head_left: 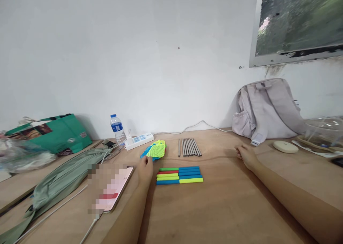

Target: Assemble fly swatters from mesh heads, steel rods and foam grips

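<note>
The head view shows our left hand (pixel 146 168) with its fingers curled together at the near edge of a yellow and blue mesh piece (pixel 157 150); we cannot tell whether they touch it. Our right hand (pixel 247 157) has its fingers folded in loosely, above or on the wooden table (pixel 214 212). Between our forearms lie the coloured sticks (pixel 187 174), stacked in rows of blue, yellow, red and green, and we take them as our landmark. The mesh piece sits beyond and left of them; the grey rods (pixel 190 147) lie straight behind them, one slightly apart from the rest. Left of the sticks we see a phone (pixel 120 187), partly blurred out, and farther left a grey-green strap bag (pixel 66 170). Behind and left of them stand a power strip (pixel 139 140) and a water bottle (pixel 117 128); far behind and right, a pale backpack (pixel 268 108) leans against the wall (pixel 166 76).
</note>
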`<act>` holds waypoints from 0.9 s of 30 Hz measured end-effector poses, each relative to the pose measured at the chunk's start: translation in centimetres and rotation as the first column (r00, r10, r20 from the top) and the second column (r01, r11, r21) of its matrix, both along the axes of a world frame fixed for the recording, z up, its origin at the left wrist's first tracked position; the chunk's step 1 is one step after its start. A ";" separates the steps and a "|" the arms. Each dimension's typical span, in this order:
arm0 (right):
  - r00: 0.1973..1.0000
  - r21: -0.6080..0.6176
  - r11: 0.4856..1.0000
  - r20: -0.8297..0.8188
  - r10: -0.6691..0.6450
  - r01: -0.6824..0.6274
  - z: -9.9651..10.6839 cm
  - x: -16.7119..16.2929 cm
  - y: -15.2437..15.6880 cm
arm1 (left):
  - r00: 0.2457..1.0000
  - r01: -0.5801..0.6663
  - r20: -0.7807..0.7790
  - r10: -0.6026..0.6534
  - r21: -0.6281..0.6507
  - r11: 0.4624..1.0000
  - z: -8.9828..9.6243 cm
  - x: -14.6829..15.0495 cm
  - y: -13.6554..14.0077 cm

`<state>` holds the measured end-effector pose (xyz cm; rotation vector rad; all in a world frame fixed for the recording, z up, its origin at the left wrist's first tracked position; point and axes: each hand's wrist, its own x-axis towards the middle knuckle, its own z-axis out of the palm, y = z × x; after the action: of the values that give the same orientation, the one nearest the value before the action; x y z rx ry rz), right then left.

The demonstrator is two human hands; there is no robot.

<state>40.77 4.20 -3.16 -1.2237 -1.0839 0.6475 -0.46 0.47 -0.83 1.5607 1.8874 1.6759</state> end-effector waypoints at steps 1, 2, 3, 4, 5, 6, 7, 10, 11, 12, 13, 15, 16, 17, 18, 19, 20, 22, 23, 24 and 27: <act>0.998 0.013 1.000 0.062 0.017 -0.018 0.2 -0.4 -0.3 | 0.997 -0.003 -0.074 0.005 0.028 1.000 0.3 0.1 -0.2; 0.993 0.022 0.999 0.114 0.042 -0.044 0.3 -1.0 -0.7 | 0.989 0.006 -0.149 0.002 0.053 0.999 0.6 0.1 -0.3; 0.980 0.033 0.996 0.182 0.079 -0.086 0.5 -1.8 -1.1 | 0.977 0.028 -0.214 -0.012 0.070 0.997 0.8 0.2 -0.4; 0.956 0.043 0.990 0.267 0.118 -0.135 0.6 -2.8 -1.5 | 0.962 0.059 -0.272 -0.036 0.076 0.995 1.0 0.2 -0.3; 0.920 0.049 0.981 0.358 0.158 -0.187 0.7 -3.9 -1.9 | 0.945 0.093 -0.321 -0.065 0.072 0.993 1.1 0.1 -0.3; 0.823 0.055 0.965 0.536 0.187 -0.255 0.8 -5.0 -2.3 | 0.929 0.127 -0.358 -0.096 0.065 0.990 1.0 0.0 -0.1; 0.713 0.063 0.955 0.680 0.172 -0.291 0.8 -6.2 -2.6 | 0.911 0.154 -0.394 -0.120 0.056 0.987 0.9 -0.1 0.1; 0.456 0.025 0.960 0.883 0.110 -0.279 0.9 -9.3 -2.8 | 0.842 0.135 -0.529 -0.106 0.016 0.991 0.2 -0.7 0.8; 0.410 0.009 0.966 0.906 0.100 -0.257 0.9 -10.0 -2.7 | 0.814 0.101 -0.575 -0.083 -0.001 0.995 0.0 -0.8 1.0; 0.381 -0.004 0.971 0.920 0.097 -0.237 1.0 -10.4 -2.5 | 0.786 0.062 -0.616 -0.062 -0.021 0.998 -0.3 -1.0 1.2; 0.365 -0.013 0.975 0.926 0.095 -0.222 1.1 -10.8 -2.2 | 0.761 0.030 -0.646 -0.050 -0.042 0.999 -0.5 -1.1 1.3; 0.356 -0.021 0.978 0.930 0.096 -0.210 1.2 -11.0 -1.7 | 0.732 0.004 -0.679 -0.061 -0.085 0.996 -0.9 -1.2 1.4; 0.347 -0.027 0.977 0.932 0.100 -0.210 1.3 -10.9 -1.4 | 0.722 0.009 -0.687 -0.078 -0.104 0.995 -1.0 -1.3 1.4; 0.338 -0.034 0.976 0.935 0.106 -0.213 1.3 -10.9 -1.3 | 0.717 0.023 -0.690 -0.098 -0.118 0.993 -1.0 -1.2 1.4; 0.331 -0.040 0.975 0.937 0.112 -0.217 1.4 -10.8 -1.2 | 0.718 0.041 -0.686 -0.118 -0.127 0.991 -1.0 -1.2 1.4; 0.325 -0.045 0.974 0.938 0.118 -0.222 1.4 -10.7 -1.2 | 0.721 0.061 -0.680 -0.133 -0.129 0.990 -0.9 -1.2 1.3; 0.321 -0.050 0.973 0.939 0.123 -0.226 1.4 -10.6 -1.3 | 0.726 0.082 -0.672 -0.146 -0.127 0.989 -0.8 -1.1 1.2; 0.322 -0.059 0.972 0.938 0.132 -0.226 1.3 -10.4 -1.4 | 0.733 0.121 -0.659 -0.169 -0.119 0.986 -0.5 -1.0 1.1; 0.327 -0.061 0.973 0.936 0.133 -0.222 1.3 -10.3 -1.5 | 0.736 0.139 -0.653 -0.180 -0.115 0.984 -0.4 -1.0 1.1; 0.336 -0.062 0.975 0.932 0.133 -0.215 1.2 -10.3 -1.5 | 0.740 0.158 -0.644 -0.194 -0.114 0.981 -0.3 -1.0 1.1; 0.385 -0.062 0.982 0.914 0.127 -0.178 0.9 -10.0 -1.1 | 0.773 0.198 -0.595 -0.220 -0.102 0.975 -0.4 -0.9 1.2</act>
<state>30.74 3.06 -2.30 -1.4723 -2.1685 -0.0264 -1.35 1.68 -1.24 2.4022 1.8660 1.1113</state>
